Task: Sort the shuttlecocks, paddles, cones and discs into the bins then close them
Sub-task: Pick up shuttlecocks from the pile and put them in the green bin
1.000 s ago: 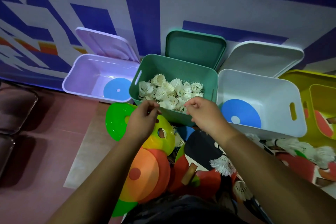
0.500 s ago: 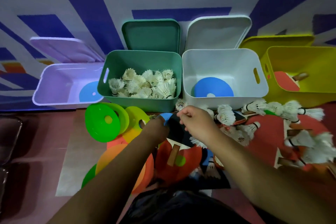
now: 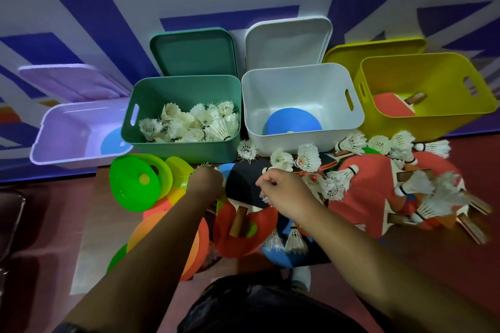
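Note:
Four open bins stand along the wall: a lilac bin [image 3: 67,140] with a blue disc, a green bin [image 3: 184,89] full of white shuttlecocks [image 3: 194,124], a white bin [image 3: 297,84] with a blue cone [image 3: 293,121], and a yellow bin [image 3: 422,76] with a red paddle [image 3: 392,108]. My left hand [image 3: 207,181] curls down over the pile in front of the green bin, and white feather tips show at its fingers. My right hand [image 3: 284,192] pinches a shuttlecock over a black paddle [image 3: 240,184].
Loose shuttlecocks [image 3: 308,157] and red paddles [image 3: 365,192] lie on the floor to the right. Green and yellow cones [image 3: 135,181] and orange discs [image 3: 162,213] lie to the left. Each bin's lid leans on the wall behind it. A dark chair [image 3: 10,213] stands far left.
Both hands have drawn back from over the green bin and dropped to the pile on the floor. The view has swung right, so the yellow bin shows in full.

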Motion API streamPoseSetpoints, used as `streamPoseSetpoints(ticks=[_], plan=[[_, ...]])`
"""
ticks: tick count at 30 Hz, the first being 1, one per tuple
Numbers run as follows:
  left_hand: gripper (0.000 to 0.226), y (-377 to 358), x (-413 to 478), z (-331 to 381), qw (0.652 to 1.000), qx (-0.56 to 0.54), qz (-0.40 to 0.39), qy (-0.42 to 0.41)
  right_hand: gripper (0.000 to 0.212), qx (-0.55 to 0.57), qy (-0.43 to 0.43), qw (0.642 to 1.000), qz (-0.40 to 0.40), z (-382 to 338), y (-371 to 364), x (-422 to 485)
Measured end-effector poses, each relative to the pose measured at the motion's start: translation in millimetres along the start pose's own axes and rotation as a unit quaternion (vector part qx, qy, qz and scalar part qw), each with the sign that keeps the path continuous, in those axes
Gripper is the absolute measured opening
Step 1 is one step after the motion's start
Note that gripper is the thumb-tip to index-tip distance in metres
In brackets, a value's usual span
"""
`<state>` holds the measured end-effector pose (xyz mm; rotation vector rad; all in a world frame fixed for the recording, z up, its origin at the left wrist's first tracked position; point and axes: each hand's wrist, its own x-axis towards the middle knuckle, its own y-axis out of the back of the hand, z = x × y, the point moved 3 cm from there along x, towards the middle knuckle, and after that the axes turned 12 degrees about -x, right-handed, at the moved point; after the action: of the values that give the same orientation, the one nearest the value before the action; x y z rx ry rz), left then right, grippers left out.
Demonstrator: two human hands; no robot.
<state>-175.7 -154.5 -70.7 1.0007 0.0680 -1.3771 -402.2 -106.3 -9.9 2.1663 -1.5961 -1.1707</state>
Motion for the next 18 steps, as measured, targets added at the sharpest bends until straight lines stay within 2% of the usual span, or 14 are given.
streamPoseSetpoints(ticks=[3,6,10,16,18], plan=[[0.024,10,-7,-4,0.997,-0.071,0.015,-0.031,0.022,-0.001,-0.002,1.0,-0.008,-4,-5,6],[0.04,20,-18,-11,0.992,-0.116,0.019,-0.051,0.021,-0.008,0.009,1.0,-0.022,-13,-12,14],[0.031,26,-29,-22,0.994,-0.099,0.001,-0.044,0.022,-0.046,0.019,0.998,-0.048,-25,-24,31],[0.035,31,-43,-22,0.996,-0.033,0.001,-0.089,0.014,-0.099,-0.011,0.994,-0.039,-36,-41,61],[0.038,30,-41,-18,0.995,-0.009,-0.01,-0.103,0.028,-0.091,-0.036,0.995,-0.012,-32,-41,72]])
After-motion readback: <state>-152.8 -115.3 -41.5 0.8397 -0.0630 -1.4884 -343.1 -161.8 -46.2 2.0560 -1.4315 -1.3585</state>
